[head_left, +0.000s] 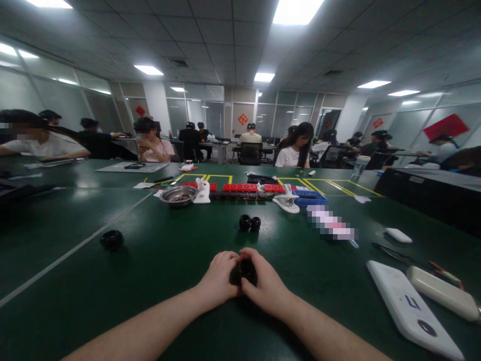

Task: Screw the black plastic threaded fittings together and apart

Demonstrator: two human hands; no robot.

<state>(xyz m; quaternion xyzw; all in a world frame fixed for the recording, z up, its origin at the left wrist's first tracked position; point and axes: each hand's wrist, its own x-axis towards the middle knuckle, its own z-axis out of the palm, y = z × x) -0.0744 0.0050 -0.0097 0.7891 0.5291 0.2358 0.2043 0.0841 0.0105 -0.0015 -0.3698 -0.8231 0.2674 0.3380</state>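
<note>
My left hand (pixel 220 275) and my right hand (pixel 267 282) meet low over the green table. Between them is a glossy black round piece with an open top (pixel 248 271). My right fingers and thumb curl around it. The left fingers close on its left side, where a second dark shape shows; I cannot tell whether that is a separate piece. Beyond my hands, two similar black round pieces, a larger one (pixel 245 222) and a smaller one (pixel 255 223), stand side by side. Another black round piece (pixel 111 240) lies off to the left.
A metal bowl (pixel 179 196) of small parts, red strips (pixel 240 187), white clamp-like pieces (pixel 203 191) and a blue tray (pixel 310 198) line the far side. At right lie a white device (pixel 413 306), a cream handheld object (pixel 443 293) and pliers-like tools (pixel 393 252). People sit beyond.
</note>
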